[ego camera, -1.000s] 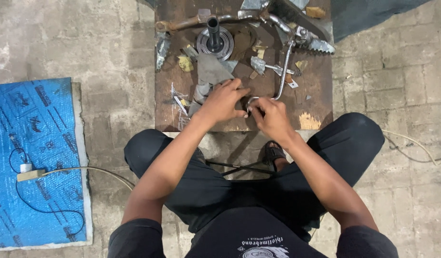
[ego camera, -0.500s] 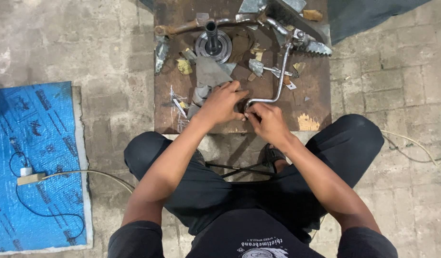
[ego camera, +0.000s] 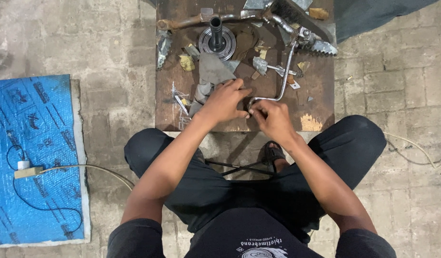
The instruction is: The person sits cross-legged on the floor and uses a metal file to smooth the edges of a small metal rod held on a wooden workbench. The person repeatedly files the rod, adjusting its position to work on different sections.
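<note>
Bent chrome rod (ego camera: 283, 76) on worktop (ego camera: 321, 102), long axis toward upper right of frame; near end at centre pinched by right hand (ego camera: 273, 119), left hand (ego camera: 225, 101) fingers curled alongside, touching

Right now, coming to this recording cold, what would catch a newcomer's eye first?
First, the left hand and right hand meeting at the near end of a bent chrome metal rod on a low, worn brown wooden board. Beyond them stands a round grey metal hub with an upright shaft among scattered metal scraps. Far left, a bright blue padded mat lies on the brick floor.
</note>
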